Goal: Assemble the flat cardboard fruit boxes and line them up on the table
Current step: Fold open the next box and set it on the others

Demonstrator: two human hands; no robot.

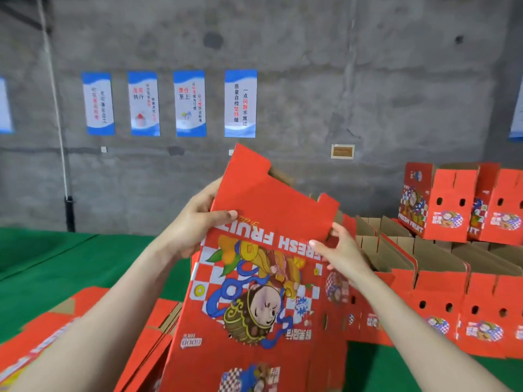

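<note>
I hold a flat red cardboard fruit box (263,292) upright in front of me, its "FRESH FRUIT" print upside down and a cartoon figure on its face. My left hand (195,224) grips its upper left edge, thumb on the front. My right hand (343,250) pinches the upper right side just under a notched flap. A stack of flat red boxes (85,321) lies at the lower left on the green table (85,258). Several assembled open boxes (452,292) stand in a row at the right.
Two more assembled red boxes (464,205) sit stacked on the row at the far right. A grey concrete wall with several blue-and-white posters (240,103) rises behind the table. A white cable (60,128) runs down the wall at the left.
</note>
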